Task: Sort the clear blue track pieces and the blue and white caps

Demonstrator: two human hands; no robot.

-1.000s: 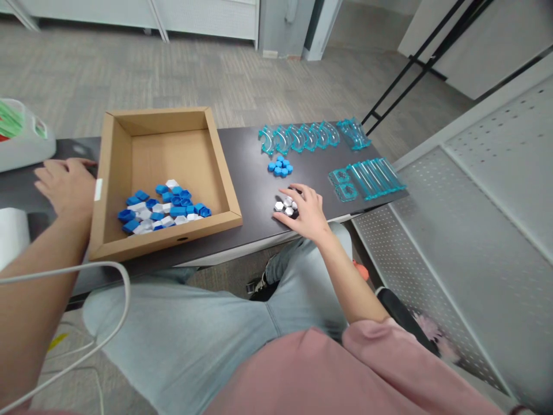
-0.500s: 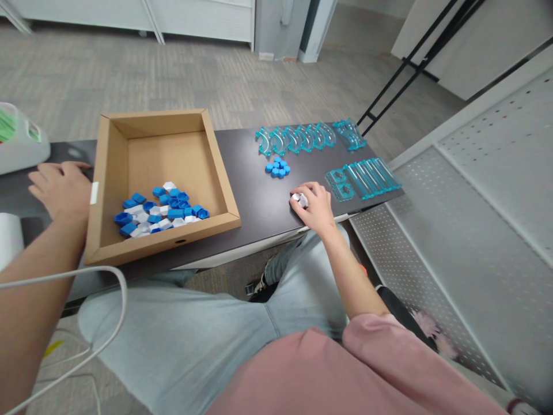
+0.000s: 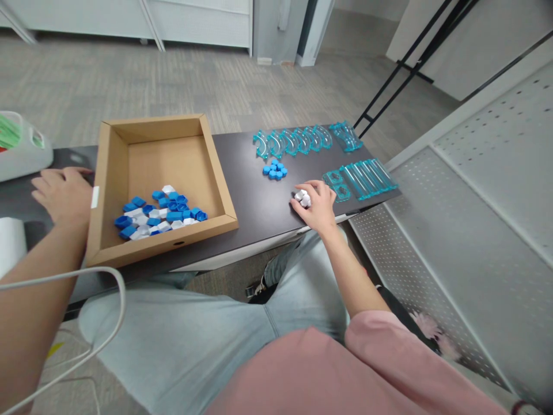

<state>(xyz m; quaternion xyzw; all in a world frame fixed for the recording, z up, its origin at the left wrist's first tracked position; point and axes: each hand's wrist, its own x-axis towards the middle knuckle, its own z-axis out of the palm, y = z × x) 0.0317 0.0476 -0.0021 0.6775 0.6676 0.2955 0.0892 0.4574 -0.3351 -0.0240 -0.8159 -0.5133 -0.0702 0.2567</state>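
My right hand [image 3: 318,206] rests on the dark table with thumb and fingers apart, curved around a small cluster of white hexagonal pieces [image 3: 303,199]. These pieces seem to lie on the table; whether the fingertips press on them I cannot tell. Just beyond is a cluster of blue hexagonal pieces [image 3: 275,170]. To the left, a shallow cardboard box [image 3: 166,157] holds several loose blue pieces [image 3: 174,216] and white pieces [image 3: 140,219]. My left hand [image 3: 63,193] lies flat beside the box's left wall, fingers spread and holding nothing.
Clear teal curved track pieces [image 3: 292,142] stand in a row at the back. Straight teal tubes [image 3: 368,178], square teal plates [image 3: 337,184] and more teal parts [image 3: 346,136] lie at right. A white bin [image 3: 21,150] stands far left. A white cable [image 3: 121,305] loops in front.
The fingers of my right hand have spread a little, and more of the white cluster shows. My left hand stays beside the box. The view has shifted slightly.
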